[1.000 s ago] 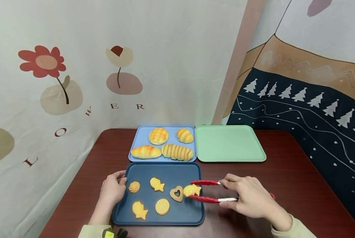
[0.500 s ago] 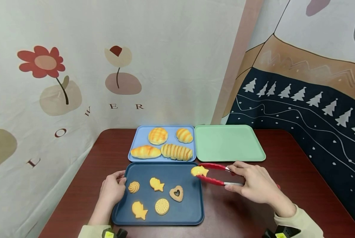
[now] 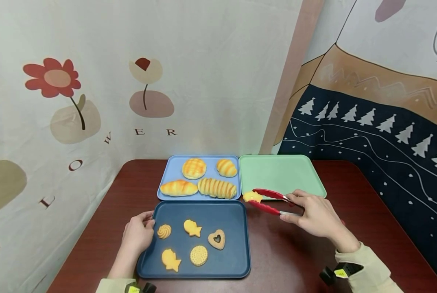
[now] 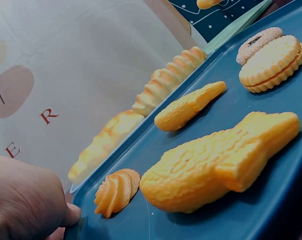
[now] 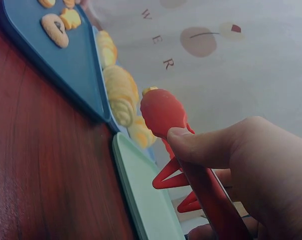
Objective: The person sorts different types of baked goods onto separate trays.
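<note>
My right hand (image 3: 315, 215) grips red-tipped tongs (image 3: 267, 208), whose tips pinch a yellow fish-shaped cookie (image 3: 252, 197) over the front left corner of the green tray (image 3: 284, 175). In the right wrist view the tongs' red head (image 5: 163, 112) hides most of that cookie. At the left edge of the dark blue tray (image 3: 233, 260), my left hand (image 3: 138, 232) pinches the rim with the thumb on top. On this tray lie two more fish cookies, a swirl cookie (image 3: 164, 231), a round cookie (image 3: 199, 255) and a heart cookie (image 3: 216, 239).
Behind the dark tray stands a light blue tray (image 3: 163, 176) with several breads, among them a round bun (image 3: 194, 168) and a striped roll (image 3: 217, 188). The green tray adjoins it on the right. A printed cloth (image 3: 211, 81) hangs behind the brown table (image 3: 277, 260).
The right hand and tongs have carried the fish cookie from beside the heart cookie, up and right, off the dark tray to the green tray's near corner. The left hand stays put.
</note>
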